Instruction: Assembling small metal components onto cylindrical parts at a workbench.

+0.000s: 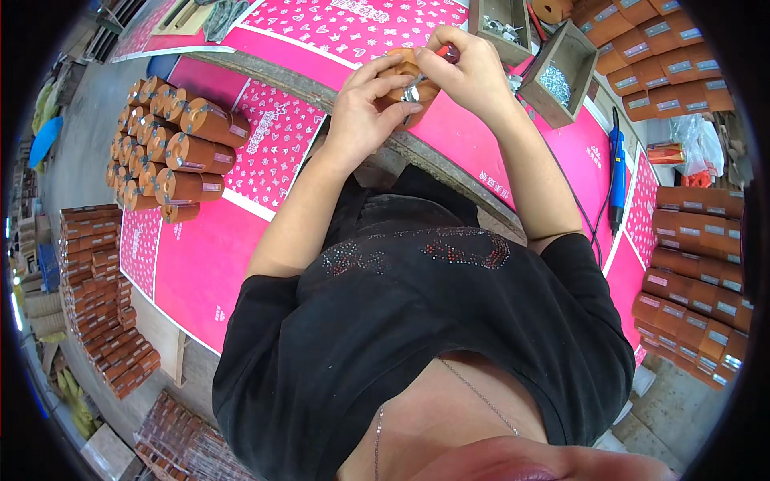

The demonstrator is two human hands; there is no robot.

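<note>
Above the pink-covered table, my left hand [370, 108] is closed around an orange-brown round wooden piece [429, 90]. Its fingers and thumb press near a small shiny metal fitting [411, 94] on that piece. My right hand [473, 70] grips a red-handled screwdriver [448, 53], its thin shaft pointing down toward the fitting. Fingers cover much of the wooden piece, and where the screwdriver's tip meets it cannot be made out.
To the right stand a wooden box of small screws [555, 84] and another box with metal parts [501, 32]. A blue corded power tool [617, 180] lies farther right. Finished-looking round wooden pieces [180, 152] are piled at the left, with more stacks [698, 264] at the right.
</note>
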